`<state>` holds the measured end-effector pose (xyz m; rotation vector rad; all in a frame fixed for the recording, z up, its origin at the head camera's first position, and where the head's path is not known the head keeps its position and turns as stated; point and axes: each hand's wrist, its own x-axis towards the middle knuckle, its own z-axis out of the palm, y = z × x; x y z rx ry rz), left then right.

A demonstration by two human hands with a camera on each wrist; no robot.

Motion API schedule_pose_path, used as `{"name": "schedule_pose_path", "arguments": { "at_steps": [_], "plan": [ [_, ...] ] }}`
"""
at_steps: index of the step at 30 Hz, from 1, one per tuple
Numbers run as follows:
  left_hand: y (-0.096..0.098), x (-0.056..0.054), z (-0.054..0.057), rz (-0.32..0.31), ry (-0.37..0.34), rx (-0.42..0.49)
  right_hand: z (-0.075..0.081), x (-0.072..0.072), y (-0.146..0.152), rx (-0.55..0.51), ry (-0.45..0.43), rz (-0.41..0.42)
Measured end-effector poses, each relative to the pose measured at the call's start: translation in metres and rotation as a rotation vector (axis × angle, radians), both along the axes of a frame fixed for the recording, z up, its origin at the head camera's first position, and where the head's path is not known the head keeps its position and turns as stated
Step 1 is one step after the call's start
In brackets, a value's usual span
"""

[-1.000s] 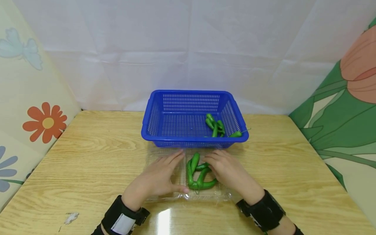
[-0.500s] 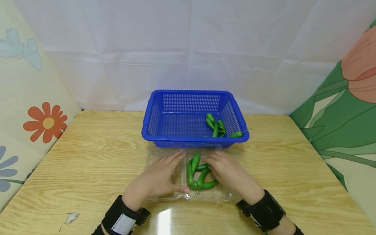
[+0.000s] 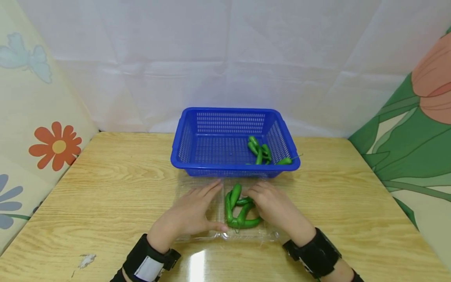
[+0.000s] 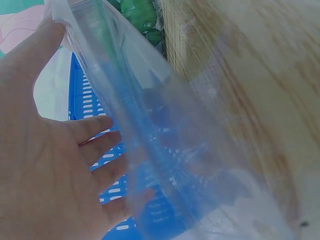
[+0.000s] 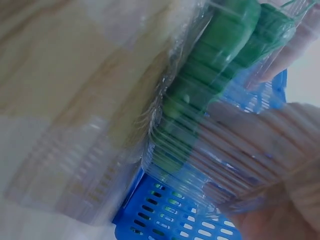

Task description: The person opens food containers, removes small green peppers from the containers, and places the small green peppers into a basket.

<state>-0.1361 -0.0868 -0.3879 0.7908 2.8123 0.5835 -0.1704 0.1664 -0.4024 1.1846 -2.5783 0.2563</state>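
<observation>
A clear plastic clamshell box (image 3: pixel 197 236) lies unfolded on the table, its hinge running front to back. Several green chili peppers (image 3: pixel 243 222) lie in its right half. My left hand (image 3: pixel 188 213) spans the hinge with fingers spread, thumb near the front edge and fingertips at the back. In the left wrist view, its thumb is at the edge of the clear plastic. My right hand (image 3: pixel 273 203) reaches over the right half, fingers bent down at the peppers' right ends. The right wrist view shows these fingers behind ribbed plastic; I cannot tell whether they grip a pepper.
A blue plastic basket (image 3: pixel 225 167) stands directly behind the box, with several more green peppers (image 3: pixel 258 150) at its right end. One pepper stem sticks out over the right rim. A white cloth backdrop (image 3: pixel 225 58) and printed side panels border the wooden table (image 3: pixel 116 176).
</observation>
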Motion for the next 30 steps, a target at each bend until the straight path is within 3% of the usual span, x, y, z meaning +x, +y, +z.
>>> {"name": "schedule_pose_path", "arguments": {
  "at_steps": [12,30],
  "plan": [
    [0.0004,0.0006,0.0007,0.004,-0.003,-0.004,0.0018,0.0035,-0.0029,0.008,-0.051,-0.042],
    [0.0003,0.0004,-0.0001,0.000,0.006,-0.009,0.0026,0.0023,-0.0016,0.019,-0.021,-0.045]
  ]
}}
